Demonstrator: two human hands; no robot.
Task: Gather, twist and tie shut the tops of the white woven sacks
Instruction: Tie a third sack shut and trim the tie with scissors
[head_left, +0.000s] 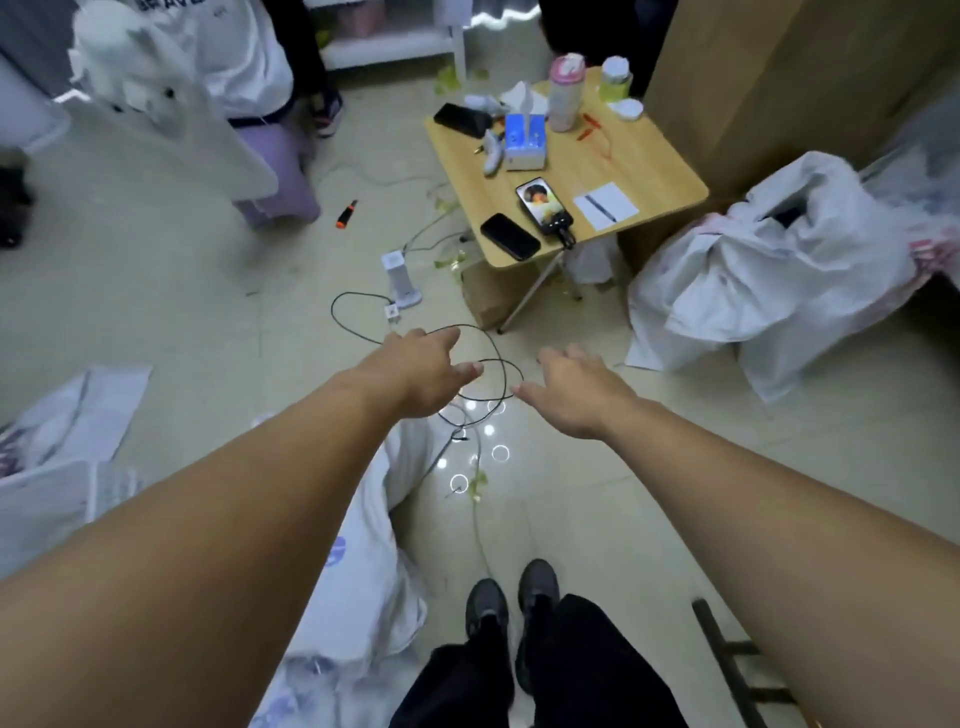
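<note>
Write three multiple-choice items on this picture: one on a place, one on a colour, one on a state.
1. The sack lies:
A. on the table
B. on the floor right of the table
C. under the table

2. The tool on the floor is black and:
A. orange
B. green
C. blue

3. The left hand and right hand are:
A. gripping a sack
B. open, holding nothing
C. balled into fists

Answers:
1. B: it sits on the tiles beside the table's right edge.
2. A: orange shows at its end.
3. B: both are spread out with nothing in them.
</note>
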